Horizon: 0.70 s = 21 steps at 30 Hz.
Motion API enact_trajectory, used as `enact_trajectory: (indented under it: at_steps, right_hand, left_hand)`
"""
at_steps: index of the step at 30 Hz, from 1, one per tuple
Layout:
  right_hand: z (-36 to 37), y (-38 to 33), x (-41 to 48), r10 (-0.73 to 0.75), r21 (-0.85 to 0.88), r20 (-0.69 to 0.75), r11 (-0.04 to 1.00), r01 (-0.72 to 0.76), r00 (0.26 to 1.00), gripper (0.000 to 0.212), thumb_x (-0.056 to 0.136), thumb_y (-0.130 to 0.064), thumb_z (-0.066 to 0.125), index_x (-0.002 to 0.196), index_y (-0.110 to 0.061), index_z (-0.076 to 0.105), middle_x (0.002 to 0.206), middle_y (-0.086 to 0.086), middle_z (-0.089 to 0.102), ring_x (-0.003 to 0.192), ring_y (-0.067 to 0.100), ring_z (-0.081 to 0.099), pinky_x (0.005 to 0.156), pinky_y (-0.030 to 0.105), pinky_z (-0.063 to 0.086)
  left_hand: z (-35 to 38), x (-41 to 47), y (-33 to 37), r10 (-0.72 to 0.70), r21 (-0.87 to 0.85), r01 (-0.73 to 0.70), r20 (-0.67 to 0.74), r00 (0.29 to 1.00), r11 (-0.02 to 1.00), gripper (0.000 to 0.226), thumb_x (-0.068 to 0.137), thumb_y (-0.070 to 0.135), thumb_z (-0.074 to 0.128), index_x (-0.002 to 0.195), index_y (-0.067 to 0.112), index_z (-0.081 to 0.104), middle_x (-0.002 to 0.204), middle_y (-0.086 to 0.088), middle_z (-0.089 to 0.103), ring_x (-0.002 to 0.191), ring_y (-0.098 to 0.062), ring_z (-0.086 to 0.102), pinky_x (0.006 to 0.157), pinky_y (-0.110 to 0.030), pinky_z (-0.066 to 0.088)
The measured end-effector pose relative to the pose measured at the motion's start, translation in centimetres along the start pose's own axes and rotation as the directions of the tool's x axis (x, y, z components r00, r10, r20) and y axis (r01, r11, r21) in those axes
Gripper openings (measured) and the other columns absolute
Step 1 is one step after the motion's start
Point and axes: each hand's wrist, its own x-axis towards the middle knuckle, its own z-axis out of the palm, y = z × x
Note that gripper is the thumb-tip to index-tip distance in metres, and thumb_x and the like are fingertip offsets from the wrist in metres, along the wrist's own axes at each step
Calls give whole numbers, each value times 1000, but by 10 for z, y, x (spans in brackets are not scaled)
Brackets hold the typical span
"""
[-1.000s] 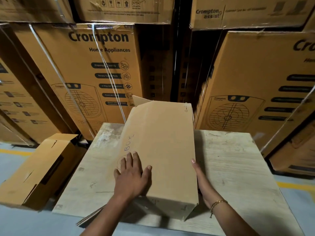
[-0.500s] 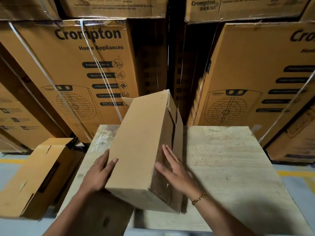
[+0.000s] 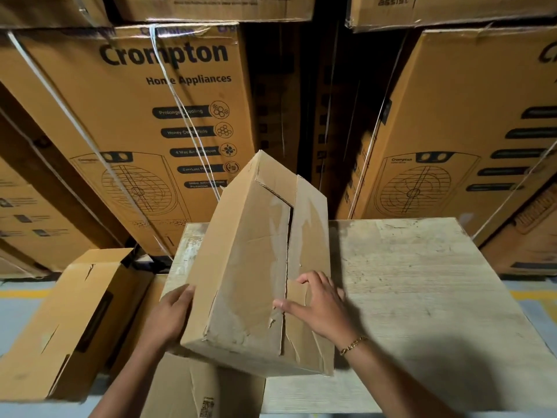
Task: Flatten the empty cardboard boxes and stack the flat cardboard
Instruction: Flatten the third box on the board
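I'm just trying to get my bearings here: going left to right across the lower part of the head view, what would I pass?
First the open box on the floor → left hand → held box → right hand → gold bracelet → bare wooden table top.
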Motion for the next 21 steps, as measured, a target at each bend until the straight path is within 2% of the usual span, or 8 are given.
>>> enact_trajectory:
  at_steps: [2, 4, 5, 7, 10, 12, 17, 21]
  right_hand:
    - [1, -10, 9, 3, 34, 8, 999, -3, 1000, 87, 49, -105, 45, 107, -39, 45, 117, -23, 50, 116, 4, 48, 103, 41, 30]
    - [5, -17, 16, 12, 54, 24, 998, -13, 1000, 86, 49, -103, 46, 103, -36, 46, 112, -22, 54, 108, 5, 51, 97, 39, 31]
    - [9, -20, 18, 20, 58, 13, 998, -21, 1000, 78, 57, -99, 49, 100, -34, 47, 108, -20, 56, 104, 7, 53, 95, 39, 31]
    - [19, -24, 21, 46, 50, -88, 998, -42, 995, 53, 79, -81, 50, 91, -30, 47, 92, -15, 61, 92, 12, 57, 93, 38, 34]
    - [27, -30, 27, 115, 50, -216, 993, -106, 970, 41, 98, -60, 43, 78, -24, 48, 71, -7, 60, 78, 19, 57, 93, 40, 40]
    - [25, -37, 30, 162, 35, -218, 987, -158, 962, 43, 101, -57, 40, 74, -25, 49, 66, -8, 56, 76, 22, 55, 93, 40, 40]
    - [25, -42, 35, 176, 27, -218, 984, -174, 960, 58, 100, -60, 39, 57, -21, 42, 60, -6, 53, 75, 28, 59, 98, 44, 41]
    - [28, -49, 37, 150, 51, -170, 988, -143, 974, 62, 99, -59, 44, 55, -16, 40, 57, -1, 52, 75, 33, 59, 92, 40, 43]
  left_hand:
    - [-7, -10, 26, 76, -94, -69, 76, 994, 993, 87, 84, 87, 35, 152, 32, 43, 159, 0, 41, 142, -26, 41, 116, -52, 31]
    - [-14, -22, 55, 230, -36, -227, 134, 964, 973, 109, 69, 97, 33, 158, 35, 28, 164, 5, 29, 146, -22, 35, 117, -50, 28]
    - [-15, -26, 66, 306, 95, -320, 135, 942, 943, 112, 70, 97, 36, 161, 34, 19, 167, 5, 22, 148, -23, 31, 117, -50, 29]
    - [-7, -31, 84, 429, 446, -441, 135, 893, 779, 115, 73, 93, 40, 162, 30, 3, 170, 0, 3, 152, -28, 23, 115, -52, 33]
    - [14, -33, 96, 420, 749, -406, 187, 888, 523, 134, 64, 98, 42, 160, 21, -11, 166, -12, -24, 154, -37, 5, 113, -57, 34]
    - [24, -33, 97, 411, 824, -372, 190, 892, 427, 145, 56, 103, 38, 159, 16, -13, 163, -18, -27, 153, -40, 2, 110, -58, 35]
    - [35, -22, 90, 467, 857, -342, 139, 873, 385, 152, 51, 107, 32, 159, 10, -12, 163, -24, -23, 152, -47, -6, 113, -67, 25]
    - [43, -12, 86, 451, 870, -337, 154, 879, 360, 149, 54, 107, 32, 160, 9, -6, 165, -23, -16, 147, -55, -20, 112, -75, 15]
